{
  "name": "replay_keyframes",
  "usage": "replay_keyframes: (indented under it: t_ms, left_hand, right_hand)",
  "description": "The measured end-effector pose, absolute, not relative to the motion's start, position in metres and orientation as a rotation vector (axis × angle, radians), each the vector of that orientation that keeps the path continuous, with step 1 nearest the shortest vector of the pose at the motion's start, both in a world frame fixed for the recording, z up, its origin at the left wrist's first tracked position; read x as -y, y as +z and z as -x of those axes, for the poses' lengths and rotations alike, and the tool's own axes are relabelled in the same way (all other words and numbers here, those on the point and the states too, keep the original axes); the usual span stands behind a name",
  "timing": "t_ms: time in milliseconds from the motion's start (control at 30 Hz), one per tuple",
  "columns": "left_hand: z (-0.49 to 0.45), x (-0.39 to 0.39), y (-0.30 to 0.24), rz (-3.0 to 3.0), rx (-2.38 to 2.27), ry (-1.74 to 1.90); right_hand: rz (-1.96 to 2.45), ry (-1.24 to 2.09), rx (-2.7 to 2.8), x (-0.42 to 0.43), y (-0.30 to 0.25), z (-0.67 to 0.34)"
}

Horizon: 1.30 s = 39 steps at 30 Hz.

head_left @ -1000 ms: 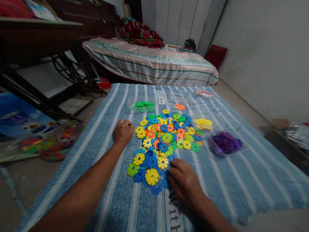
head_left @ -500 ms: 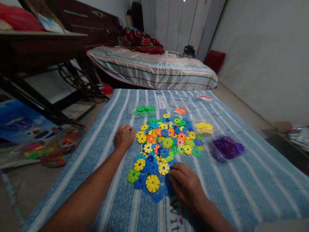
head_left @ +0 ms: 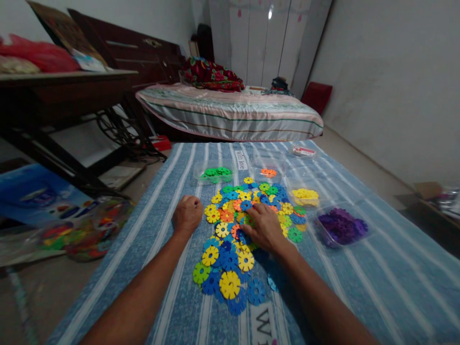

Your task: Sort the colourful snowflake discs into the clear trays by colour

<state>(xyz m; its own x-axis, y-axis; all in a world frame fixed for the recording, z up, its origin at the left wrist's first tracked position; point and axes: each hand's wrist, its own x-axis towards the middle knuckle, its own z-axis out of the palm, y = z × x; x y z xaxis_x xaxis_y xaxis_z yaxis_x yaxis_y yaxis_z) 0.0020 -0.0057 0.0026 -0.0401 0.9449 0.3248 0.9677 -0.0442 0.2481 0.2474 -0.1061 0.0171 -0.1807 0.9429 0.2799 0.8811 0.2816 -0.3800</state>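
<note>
Both hands are over a blue striped cloth (head_left: 359,287).

1. Left hand (head_left: 187,215): curled into a fist, knuckles up, resting on the cloth. It lies just beside the left edge of the pile of discs (head_left: 224,249). Whether the fist encloses anything cannot be told.
2. Right hand (head_left: 264,229): palm down, fingers (head_left: 247,225) spread apart and flat on the middle of the pile, touching several discs. It is not clamped on any one disc.
3. Pile of discs: one loose heap of notched plastic discs in blue, yellow, green and orange, too many to count. It lies between and beyond the two hands and extends toward the person. On the near side of the right hand, three large yellow discs (head_left: 230,284) and one large green disc (head_left: 201,273) lie among blue ones.
4. Clear tubs, five in all:
   - one with green discs (head_left: 215,173), beyond the left hand;
   - one with orange discs (head_left: 268,172), beyond the right hand;
   - one with yellow discs (head_left: 305,195), beyond and right of the right hand;
   - one with purple discs (head_left: 341,225), right of the right hand, well apart;
   - one labelled tub (head_left: 304,151), farthest out.
</note>
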Motion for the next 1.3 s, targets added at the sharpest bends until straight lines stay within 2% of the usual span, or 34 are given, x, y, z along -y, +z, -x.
replay_keyframes:
  t_ms: [233,467,800,1300]
  left_hand:
    - [-0.001,0.005,0.001,2.133,2.111,-0.644]
    - [0.001,0.004,0.001,2.138,2.103,-0.631]
    - [0.005,0.001,0.007,2.155,2.118,-0.6]
    - [0.007,-0.008,0.018,2.138,2.208,-0.643]
  right_hand:
    - [1.552,0.331,2.21,0.143,0.02,-0.227]
    - [1.452,0.331,2.152,0.17,0.009,-0.229]
    - [1.372,0.051,1.899,0.195,0.002,-0.263]
    - [1.616,-0.418,1.566,0.23,0.014,-0.395]
